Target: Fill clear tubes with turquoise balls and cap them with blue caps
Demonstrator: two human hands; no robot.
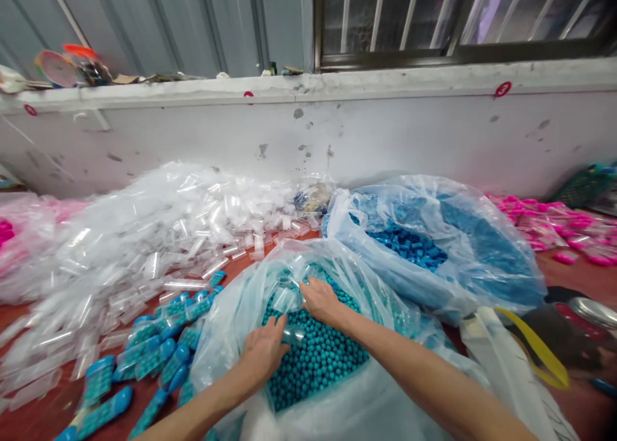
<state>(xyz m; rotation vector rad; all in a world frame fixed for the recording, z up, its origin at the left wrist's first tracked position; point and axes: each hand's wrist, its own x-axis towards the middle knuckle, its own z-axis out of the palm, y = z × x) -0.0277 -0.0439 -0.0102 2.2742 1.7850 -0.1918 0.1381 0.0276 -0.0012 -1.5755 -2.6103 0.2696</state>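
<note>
Against the white wall, a broad heap of empty clear plastic tubes (168, 222) spreads over the red surface (231, 267), left of two open plastic bags. The rear bag (482, 267) holds blue caps (409, 247); the front bag (222, 338), just nearer the person, holds teal beads (322, 354). Bright pink pieces (544, 219) lie beyond the rear bag, at the right. Bead-filled tubes with blue ends (154, 357) lie loosely beside the front bag's left side. Both hands are over the beads, apart from each other. The left hand (264, 352) has thumb and fingers closed on the near end of a clear tube (295, 335). The right hand (321, 299) curls its fingers beside other clear tubes (285, 299) atop the beads; whether it grips one, I cannot tell.
</note>
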